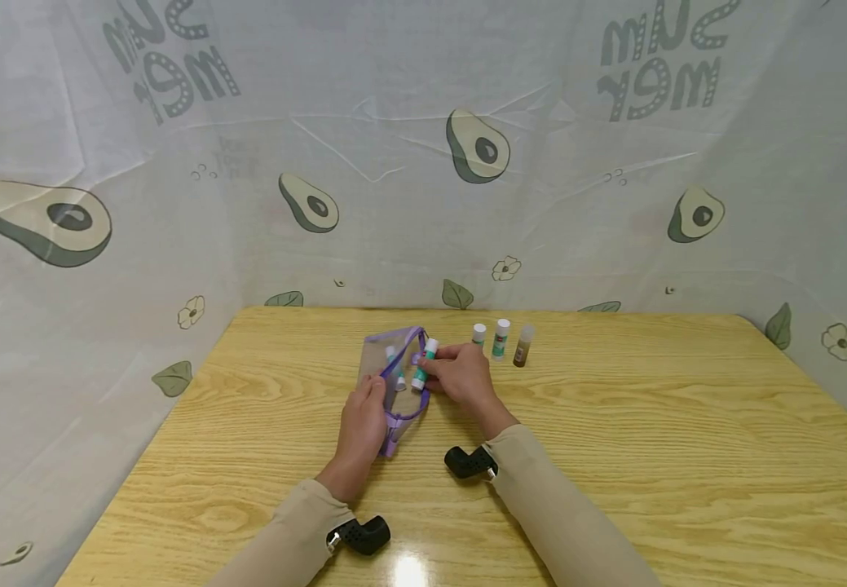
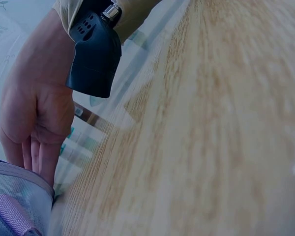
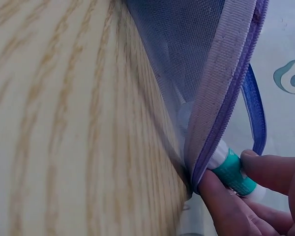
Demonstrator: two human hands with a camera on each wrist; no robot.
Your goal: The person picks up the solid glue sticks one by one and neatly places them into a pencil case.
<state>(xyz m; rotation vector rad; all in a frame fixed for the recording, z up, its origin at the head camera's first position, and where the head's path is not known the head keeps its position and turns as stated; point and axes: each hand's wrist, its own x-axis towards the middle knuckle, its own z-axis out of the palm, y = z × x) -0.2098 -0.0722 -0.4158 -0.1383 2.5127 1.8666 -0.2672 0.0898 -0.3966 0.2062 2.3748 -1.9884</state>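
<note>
Head view: L hand (image 1: pixel 366 412) holds the purple-edged mesh zip pouch (image 1: pixel 404 404); R hand (image 1: pixel 465 377) pinches a green-white glue stick (image 1: pixel 424 369) at its open mouth, w/ another stick (image 1: pixel 400 378) inside. Prob. packing; next, R hand should let go inside. 2 glue sticks (image 1: pixel 500 341) + brown tube (image 1: pixel 522 349) stand nearby.

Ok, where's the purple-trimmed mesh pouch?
In the head view, the mesh pouch is just left of centre, gripped by the left hand, with a green-and-white glue stick at its opening.
</note>
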